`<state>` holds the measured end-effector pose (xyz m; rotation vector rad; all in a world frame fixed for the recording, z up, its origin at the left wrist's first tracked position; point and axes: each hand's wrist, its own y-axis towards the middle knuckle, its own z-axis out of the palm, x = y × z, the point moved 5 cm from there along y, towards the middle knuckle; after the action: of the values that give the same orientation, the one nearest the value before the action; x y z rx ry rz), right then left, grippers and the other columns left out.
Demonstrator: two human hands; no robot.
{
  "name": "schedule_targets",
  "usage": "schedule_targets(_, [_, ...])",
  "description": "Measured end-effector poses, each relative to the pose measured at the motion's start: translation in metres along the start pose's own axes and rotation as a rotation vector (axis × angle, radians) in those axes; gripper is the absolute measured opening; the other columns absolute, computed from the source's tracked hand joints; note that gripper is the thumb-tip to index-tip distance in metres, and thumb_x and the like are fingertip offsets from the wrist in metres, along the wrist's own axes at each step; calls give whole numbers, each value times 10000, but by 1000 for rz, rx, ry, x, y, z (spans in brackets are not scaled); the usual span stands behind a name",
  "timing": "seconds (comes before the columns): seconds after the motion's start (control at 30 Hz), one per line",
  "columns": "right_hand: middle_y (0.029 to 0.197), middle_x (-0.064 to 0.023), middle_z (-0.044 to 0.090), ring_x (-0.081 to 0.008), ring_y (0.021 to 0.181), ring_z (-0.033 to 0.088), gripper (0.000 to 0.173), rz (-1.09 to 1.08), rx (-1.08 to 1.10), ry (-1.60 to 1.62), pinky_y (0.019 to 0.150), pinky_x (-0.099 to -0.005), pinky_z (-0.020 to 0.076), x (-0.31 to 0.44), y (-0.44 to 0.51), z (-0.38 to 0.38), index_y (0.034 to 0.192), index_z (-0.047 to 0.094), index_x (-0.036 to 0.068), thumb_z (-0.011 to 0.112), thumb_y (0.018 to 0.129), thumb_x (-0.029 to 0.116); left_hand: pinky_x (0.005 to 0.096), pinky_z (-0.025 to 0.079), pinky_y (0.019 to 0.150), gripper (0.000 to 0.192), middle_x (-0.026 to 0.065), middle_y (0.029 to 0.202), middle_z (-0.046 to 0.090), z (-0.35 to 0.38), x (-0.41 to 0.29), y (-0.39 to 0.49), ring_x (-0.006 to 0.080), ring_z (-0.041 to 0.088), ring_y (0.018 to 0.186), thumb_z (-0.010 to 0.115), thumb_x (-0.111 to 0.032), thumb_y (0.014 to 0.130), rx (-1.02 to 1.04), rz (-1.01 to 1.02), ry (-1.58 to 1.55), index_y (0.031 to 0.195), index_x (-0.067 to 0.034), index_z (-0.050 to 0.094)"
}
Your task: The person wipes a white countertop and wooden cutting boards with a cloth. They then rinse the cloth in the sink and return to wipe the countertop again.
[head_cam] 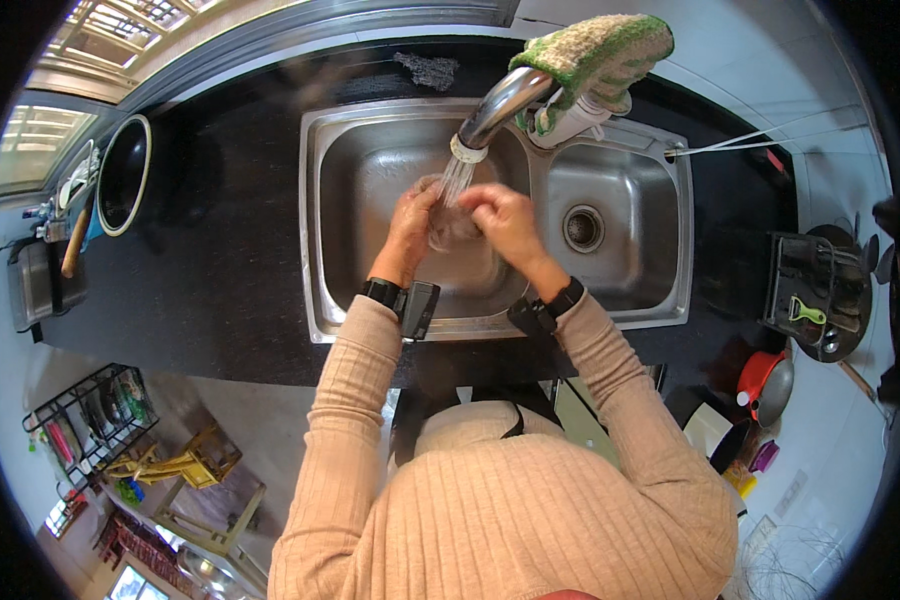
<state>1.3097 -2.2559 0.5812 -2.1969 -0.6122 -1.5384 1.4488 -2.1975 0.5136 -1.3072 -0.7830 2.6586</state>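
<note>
Water pours from a chrome faucet (504, 105) into the large left basin of a stainless steel sink (367, 247). Directly in this stream, my left hand (412, 217) grips a clear, see-through vessel (450, 227), blurred by the splashing; whether it is glass or plastic I cannot tell. On the stream's other side, my right hand (501, 219) has its fingers curled at the vessel's edge. Its fingertips are partly hidden, so anything pinched in them does not show. Both wrists wear black straps with small devices.
A green-and-beige cloth (596, 56) drapes over the faucet, above a white bottle-like cylinder (570, 124). A steel wool scrubber (427, 71) lies behind the sink. The smaller basin has a drain strainer (583, 229). A dark pot (124, 175) stands left; a utensil rack (806, 285) and red pan (761, 386) are right.
</note>
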Motion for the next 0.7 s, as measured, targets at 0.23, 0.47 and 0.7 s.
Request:
schedule_targets(0.23, [1056,-107,667,-208,939,632,295,-82,235,-33,863,-355,498,-26,43,-4,1131,647,41,577,847,80,259,491,663,218,-2,835,660,22,-48,-15,80,599,764,600,-161,917,159,36,475,1034,2,686])
schedule_targets(0.47, [1026,-45,641,-134,983,597,238,80,357,374,879,-284,488,-27,33,-31,1068,675,36,579,853,73,254,471,609,254,-21,780,644,-2,-78,-18,73,563,673,614,-201,928,54,100,588,1032,13,703])
schedule_targets(0.7, [995,-83,592,-250,921,610,341,-322,-91,-448,831,-330,497,3,30,-119,1087,707,100,547,818,-36,279,518,801,287,38,990,695,61,-48,-5,128,645,874,630,-199,940,151,338,261,1142,2,665])
